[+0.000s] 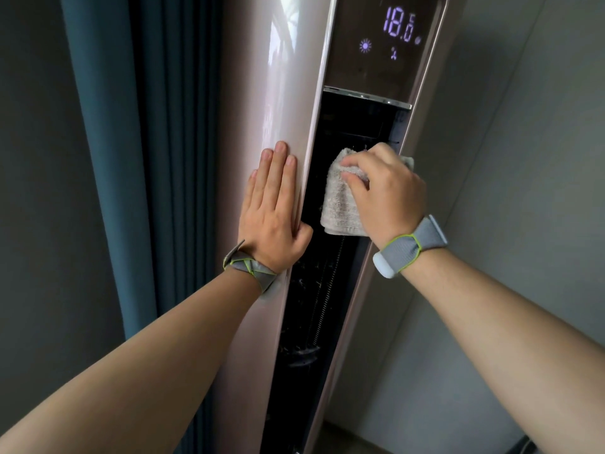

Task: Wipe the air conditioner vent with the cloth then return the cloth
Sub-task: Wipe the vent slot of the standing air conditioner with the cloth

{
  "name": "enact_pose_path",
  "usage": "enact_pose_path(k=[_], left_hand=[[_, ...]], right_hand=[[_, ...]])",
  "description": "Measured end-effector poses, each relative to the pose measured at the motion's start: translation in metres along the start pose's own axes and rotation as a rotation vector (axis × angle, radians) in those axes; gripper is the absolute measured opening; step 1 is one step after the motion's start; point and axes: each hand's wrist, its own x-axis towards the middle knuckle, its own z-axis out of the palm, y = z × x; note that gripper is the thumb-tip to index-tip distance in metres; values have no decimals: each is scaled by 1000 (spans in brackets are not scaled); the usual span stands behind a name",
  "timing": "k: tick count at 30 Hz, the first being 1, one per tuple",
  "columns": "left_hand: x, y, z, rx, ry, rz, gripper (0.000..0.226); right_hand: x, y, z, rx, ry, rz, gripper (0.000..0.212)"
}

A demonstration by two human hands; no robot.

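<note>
A first-person view looks at a tall, floor-standing air conditioner (281, 77) with a glossy pinkish-beige casing. Its dark upper display (389, 37) glows with purple digits reading 18.0, with a sun symbol and a fan symbol beneath.

Below the display runs a long, narrow, dark vent (314, 290), open down the front of the unit, with a coiled spring-like part visible inside.

The right hand (386, 194) is at the upper part of the vent, fingers curled and gripping a folded, pale grey terry cloth (340, 204). The cloth is pressed against the vent opening, lying under and to the left of that hand, its lower edge hanging below the fingers.

The left hand (275, 204) lies flat, fingers straight and close together, palm against the casing just left of the vent. It holds nothing. The cloth sits between the two hands, close to the left thumb; whether they touch is unclear.

Each wrist wears a grey band (248, 267) with lime-green edging. A teal curtain (137, 158) hangs to the left, and a grey wall (523, 158) stands to the right.
</note>
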Motion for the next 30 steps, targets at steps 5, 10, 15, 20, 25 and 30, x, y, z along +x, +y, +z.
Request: enact_pose_path(k=[5,10,15,20,25,30], left_hand=[[-1,0,0,2,-3,-2,99],[-1,-1,0,-10,10,9,95],[-3,-3,1,-14,7,6,94],[-2,-1,0,-13,13,-2,94],[-2,0,-1,-15,10,0,93],[-3,0,-2,-7,-14,-8,98]], right_hand=[[-15,7,16,-32,-59,-7,9],[-49,3,28,-79,-108,-35,12],[-87,0,43,-141,-218,-30,19],[-106,1,49,-113,-295,-35,22],[-91,2,45,-108,-226,-21,20],[-42,0,29,-91,-113,4,9]])
